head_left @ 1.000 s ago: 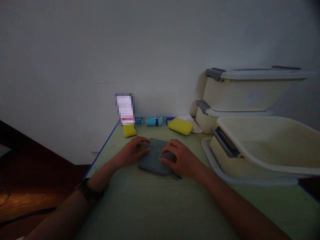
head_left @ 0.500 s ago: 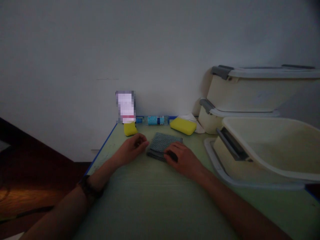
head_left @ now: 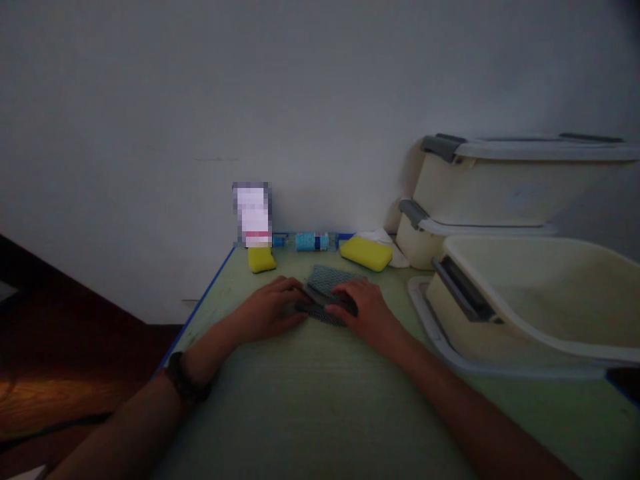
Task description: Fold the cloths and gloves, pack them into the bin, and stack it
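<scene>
A folded grey-green patterned cloth (head_left: 333, 277) lies on the pale green table. Its near layer is raised along a crease between my hands, with the lower layer showing below. My left hand (head_left: 273, 308) grips the cloth's left edge, thumb low and fingers on top. At the cloth's right edge my right hand (head_left: 365, 308) pinches the raised layer between thumb and fingers. A dark watch or band (head_left: 185, 380) sits on my left wrist.
Behind the cloth lie a yellow sponge (head_left: 367, 254), a bottle with a blue label (head_left: 311, 241) and a phone (head_left: 254, 213) propped by a smaller yellow sponge (head_left: 261, 259). An open cream bin (head_left: 465, 333) and stacked lidded boxes (head_left: 500, 193) stand on the right.
My left hand has moved right and come onto the cloth's left edge. The cloth's near part is now lifted and bent open between both hands.
</scene>
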